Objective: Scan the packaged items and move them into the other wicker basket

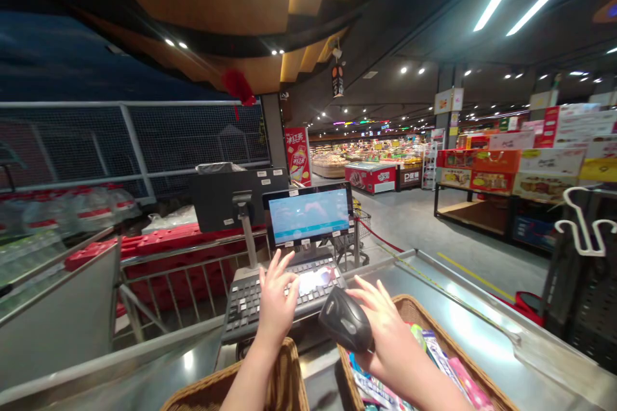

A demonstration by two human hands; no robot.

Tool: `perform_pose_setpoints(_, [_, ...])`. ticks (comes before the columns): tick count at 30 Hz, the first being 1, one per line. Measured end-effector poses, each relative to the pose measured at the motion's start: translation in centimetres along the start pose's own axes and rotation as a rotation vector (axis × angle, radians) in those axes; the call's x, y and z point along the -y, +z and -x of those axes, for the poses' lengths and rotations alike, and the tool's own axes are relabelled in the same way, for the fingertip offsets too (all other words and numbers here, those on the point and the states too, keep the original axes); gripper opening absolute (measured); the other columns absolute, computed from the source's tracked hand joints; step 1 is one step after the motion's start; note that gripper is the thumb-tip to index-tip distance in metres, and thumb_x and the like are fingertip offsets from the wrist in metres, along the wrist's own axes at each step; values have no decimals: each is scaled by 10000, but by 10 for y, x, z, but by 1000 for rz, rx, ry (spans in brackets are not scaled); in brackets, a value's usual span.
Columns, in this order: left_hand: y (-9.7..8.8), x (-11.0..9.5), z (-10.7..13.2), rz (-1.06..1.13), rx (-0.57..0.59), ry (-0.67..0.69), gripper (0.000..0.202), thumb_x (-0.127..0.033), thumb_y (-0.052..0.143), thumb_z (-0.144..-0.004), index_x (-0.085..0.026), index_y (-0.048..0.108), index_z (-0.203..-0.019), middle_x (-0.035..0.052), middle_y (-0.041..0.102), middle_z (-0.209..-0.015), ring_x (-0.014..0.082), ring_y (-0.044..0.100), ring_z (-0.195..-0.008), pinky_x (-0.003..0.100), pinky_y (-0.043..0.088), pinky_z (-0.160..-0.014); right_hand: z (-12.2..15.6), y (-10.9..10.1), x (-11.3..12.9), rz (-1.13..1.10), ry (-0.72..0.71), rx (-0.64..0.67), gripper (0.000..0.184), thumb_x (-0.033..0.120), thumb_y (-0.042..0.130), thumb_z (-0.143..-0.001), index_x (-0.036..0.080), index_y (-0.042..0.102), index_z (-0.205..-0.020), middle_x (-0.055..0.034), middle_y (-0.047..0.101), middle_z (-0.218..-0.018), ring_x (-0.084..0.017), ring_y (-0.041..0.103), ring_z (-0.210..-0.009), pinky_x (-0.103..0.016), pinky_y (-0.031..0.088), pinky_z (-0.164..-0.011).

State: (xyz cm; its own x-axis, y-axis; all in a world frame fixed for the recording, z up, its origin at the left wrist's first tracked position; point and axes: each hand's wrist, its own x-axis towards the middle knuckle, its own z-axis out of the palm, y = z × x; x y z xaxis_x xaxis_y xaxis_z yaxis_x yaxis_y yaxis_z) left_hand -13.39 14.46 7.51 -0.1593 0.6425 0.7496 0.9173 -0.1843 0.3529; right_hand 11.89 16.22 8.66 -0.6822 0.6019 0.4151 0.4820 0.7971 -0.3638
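Note:
My right hand (385,327) is closed around a black barcode scanner (344,319), above a wicker basket (409,304) of colourful packets. My left hand (277,295) hovers over or rests on the black keyboard (243,302), fingers spread and holding nothing; whether the fingertips touch keys I cannot tell. On the keyboard's right part lies a bright, glossy white item (315,279), its kind unclear. Behind the keyboard stands a lit monitor (311,212) with a blue-white screen. Under my left forearm sits a second wicker basket (289,376).
A metal counter (463,321) runs along the right, with a white hook rack (581,225) at its far side. Left of the monitor, a second dark screen (216,199) faces away on a pole. Metal railings (193,282) stand beyond. Stacked gift boxes (496,160) and a freezer (370,178) are farther off.

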Motion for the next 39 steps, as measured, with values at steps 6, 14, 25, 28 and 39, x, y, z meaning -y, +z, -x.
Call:
perform_pose_setpoints(6, [-12, 5, 6, 5, -12, -20, 266, -266, 455, -914, -217, 620, -711, 90, 601, -1366, 324, 350, -1423, 741, 155, -1102, 1, 3, 9, -29, -27, -9, 604, 172, 558, -678, 233, 610, -1277, -109, 561, -1386, -360, 307, -1439, -650, 145, -1173])
perform_pose_setpoints(14, [-24, 16, 14, -8, -13, -52, 284, -285, 461, -926, -218, 634, -712, 91, 618, -1346, 324, 374, -1411, 739, 171, -1092, 1, 13, 15, -36, -45, -8, 629, 142, 547, -636, 224, 607, -1256, -107, 534, -1408, -349, 300, -1443, -633, 134, -1185])
perform_pose_setpoints(25, [-48, 33, 36, -44, -1, -95, 273, -290, 472, -922, -211, 624, -710, 99, 611, -1355, 330, 358, -1419, 726, 173, -1098, -6, 21, 36, -73, -74, 36, 614, 129, 527, -574, 228, 652, -1167, -103, 549, -1390, -363, 318, -1432, -636, 153, -1176])
perform_pose_setpoints(28, [-56, 37, 44, -60, 3, -114, 276, -285, 468, -923, -212, 628, -711, 99, 611, -1354, 325, 366, -1414, 720, 175, -1101, -8, 27, 40, -93, -84, 39, 638, 124, 522, -565, 237, 648, -1181, -91, 535, -1410, -364, 319, -1431, -630, 155, -1178])
perform_pose_setpoints(39, [-83, 60, 84, -121, 29, -201, 289, -286, 451, -922, -218, 637, -713, 91, 616, -1349, 318, 377, -1408, 721, 186, -1095, -12, 46, 57, -120, -132, 98, 642, 124, 532, -583, 227, 638, -1208, -90, 550, -1392, -352, 306, -1439, -609, 146, -1191])
